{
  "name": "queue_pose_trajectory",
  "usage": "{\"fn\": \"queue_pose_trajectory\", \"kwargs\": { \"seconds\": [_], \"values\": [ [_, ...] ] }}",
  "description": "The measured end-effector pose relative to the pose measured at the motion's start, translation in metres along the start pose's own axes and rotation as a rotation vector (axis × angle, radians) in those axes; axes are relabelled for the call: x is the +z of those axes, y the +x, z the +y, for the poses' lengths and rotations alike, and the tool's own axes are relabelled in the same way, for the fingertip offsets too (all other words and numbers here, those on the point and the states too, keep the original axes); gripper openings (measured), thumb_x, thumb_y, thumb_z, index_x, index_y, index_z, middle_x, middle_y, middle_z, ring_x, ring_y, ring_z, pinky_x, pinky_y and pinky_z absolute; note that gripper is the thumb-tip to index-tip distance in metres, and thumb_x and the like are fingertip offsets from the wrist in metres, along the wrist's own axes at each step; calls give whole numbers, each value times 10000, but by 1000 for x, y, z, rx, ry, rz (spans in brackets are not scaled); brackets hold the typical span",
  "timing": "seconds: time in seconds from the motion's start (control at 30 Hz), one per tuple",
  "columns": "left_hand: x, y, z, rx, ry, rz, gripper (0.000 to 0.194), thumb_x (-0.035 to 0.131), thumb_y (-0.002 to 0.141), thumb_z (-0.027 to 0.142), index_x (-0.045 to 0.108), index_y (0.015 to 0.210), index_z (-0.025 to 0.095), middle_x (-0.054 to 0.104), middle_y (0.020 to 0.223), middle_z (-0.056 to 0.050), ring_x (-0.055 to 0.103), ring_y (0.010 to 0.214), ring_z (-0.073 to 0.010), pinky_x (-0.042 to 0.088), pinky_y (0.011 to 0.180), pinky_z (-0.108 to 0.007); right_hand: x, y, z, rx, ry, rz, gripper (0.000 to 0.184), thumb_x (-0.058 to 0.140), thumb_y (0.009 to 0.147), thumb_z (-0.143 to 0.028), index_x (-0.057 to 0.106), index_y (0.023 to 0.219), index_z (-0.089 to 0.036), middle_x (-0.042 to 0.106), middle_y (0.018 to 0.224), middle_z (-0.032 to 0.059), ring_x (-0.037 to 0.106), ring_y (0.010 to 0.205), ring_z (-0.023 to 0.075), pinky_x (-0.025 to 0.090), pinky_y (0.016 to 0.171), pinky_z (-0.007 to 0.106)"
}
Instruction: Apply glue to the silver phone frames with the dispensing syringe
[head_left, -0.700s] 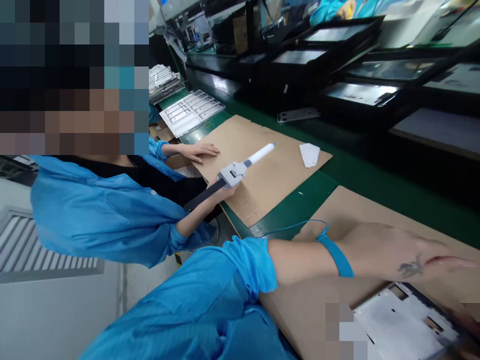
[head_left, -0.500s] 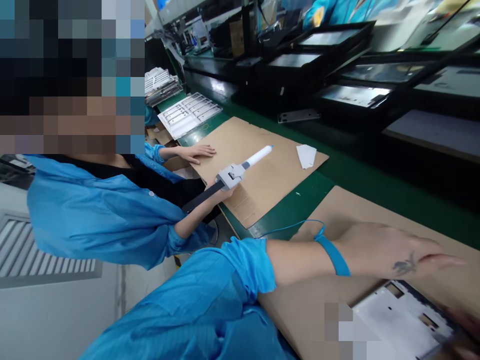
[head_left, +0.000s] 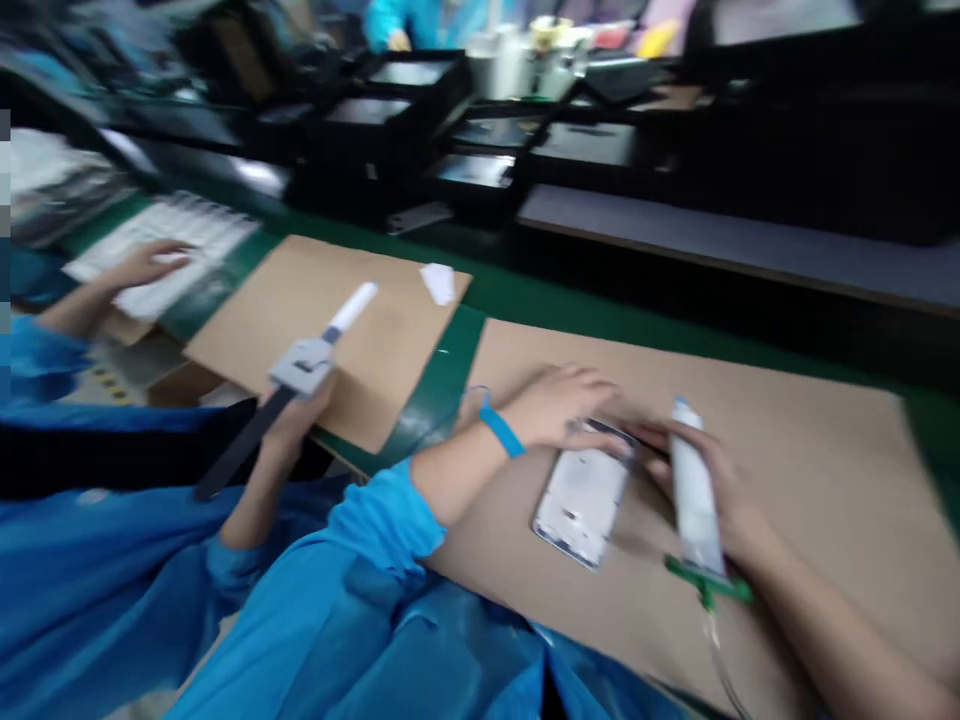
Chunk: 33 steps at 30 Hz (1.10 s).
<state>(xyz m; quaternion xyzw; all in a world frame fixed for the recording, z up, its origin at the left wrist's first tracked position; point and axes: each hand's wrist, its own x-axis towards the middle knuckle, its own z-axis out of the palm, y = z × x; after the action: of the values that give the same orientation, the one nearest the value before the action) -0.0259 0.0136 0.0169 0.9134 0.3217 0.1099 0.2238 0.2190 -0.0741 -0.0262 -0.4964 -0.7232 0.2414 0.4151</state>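
metal phone frame (head_left: 583, 495): white inside, lying flat | dispensing syringe (head_left: 694, 490): white, green end, tilted

Bright light — motion blur throughout

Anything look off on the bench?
One thing: a loose white paper scrap sits at the far edge of the neighbouring cardboard sheet, apart from everything else, so it looks stray. Blur hides any fine damage on the housing.
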Motion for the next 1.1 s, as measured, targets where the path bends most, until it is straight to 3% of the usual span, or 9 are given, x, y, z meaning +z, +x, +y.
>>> {"fn": "queue_pose_trajectory", "kwargs": {
  "seconds": [0.1, 0.13, 0.23, 0.33, 0.4, 0.57, 0.77, 0.9, 1.1],
  "values": [
    [5, 7, -14, 17, -56, -1, 921, 878, 903, 769, 697, 1542, 131, 732, 1472, -211, 650, 1429, -414, 516, 1258, -577, -8, -7, 21, -55, -21, 82, 583, 657, 1074, -744, 571, 1515, -372, 876, 1163, 150, 842, 1205, 448, 606, 1163, 784],
    [7, 9, -17, 38, -71, -3, 949, 886, 884, 784, 696, 1545, 131, 735, 1451, -204, 657, 1398, -407, 512, 1249, -569, -9, -6, 26, -69, -22, 141, 652, 637, 1073, -776, 561, 1551, -339, 878, 1116, 130, 842, 1201, 441, 574, 1195, 800],
    [10, 13, -23, 94, -90, -3, 978, 899, 839, 820, 725, 1505, 125, 738, 1367, -193, 669, 1316, -400, 520, 1194, -547, -12, -2, 34, 26, 171, 256, 734, 602, 1052, -867, 621, 1530, -311, 855, 1048, 102, 857, 930, 345, 723, 943, 610],
    [11, 16, -26, 110, -117, -23, 858, 901, 816, 838, 791, 1339, 166, 745, 1264, -153, 684, 1213, -372, 530, 1116, -512, -15, 0, 32, 215, 297, 268, 608, 692, 1034, -838, 754, 1329, -309, 816, 916, 63, 788, 725, 261, 702, 671, 435],
    [10, 17, -28, 95, -134, -29, 809, 885, 798, 877, 801, 1214, 188, 744, 1177, -124, 686, 1135, -348, 532, 1052, -486, -17, 0, 23, 254, 309, 249, 513, 797, 1012, -756, 791, 1254, -303, 806, 889, 44, 763, 695, 234, 690, 658, 404],
    [12, 20, -25, 61, -122, -7, 832, 807, 797, 967, 777, 1109, 196, 736, 1111, -109, 681, 1075, -331, 520, 981, -458, -16, 0, -3, 122, 284, 225, 447, 954, 910, -627, 816, 1174, -295, 841, 1106, 75, 776, 838, 227, 674, 726, 371],
    [12, 21, -21, 12, -142, 36, 831, 772, 811, 987, 773, 1089, 204, 736, 1072, -100, 690, 1046, -310, 523, 973, -444, -6, 3, -6, 310, 458, 118, 490, 885, 932, -742, 749, 1033, -282, 747, 749, 6, 652, 563, 183, 580, 524, 324],
    [8, 21, -23, 2, -172, 26, 759, 875, 776, 899, 775, 1084, 212, 745, 1039, -75, 690, 1000, -281, 520, 931, -415, -7, 5, -6, 367, 439, 75, 595, 865, 887, -842, 715, 1037, -287, 732, 739, 6, 650, 566, 190, 599, 540, 342],
    [12, 23, -21, 38, -130, -13, 515, 940, 836, 658, 774, 1034, 213, 772, 1048, -68, 693, 1042, -290, 489, 930, -412, -8, 8, -4, 283, 284, 38, 603, 950, 816, -797, 750, 1087, -297, 757, 893, 49, 687, 724, 218, 607, 592, 353]
  ]
}}
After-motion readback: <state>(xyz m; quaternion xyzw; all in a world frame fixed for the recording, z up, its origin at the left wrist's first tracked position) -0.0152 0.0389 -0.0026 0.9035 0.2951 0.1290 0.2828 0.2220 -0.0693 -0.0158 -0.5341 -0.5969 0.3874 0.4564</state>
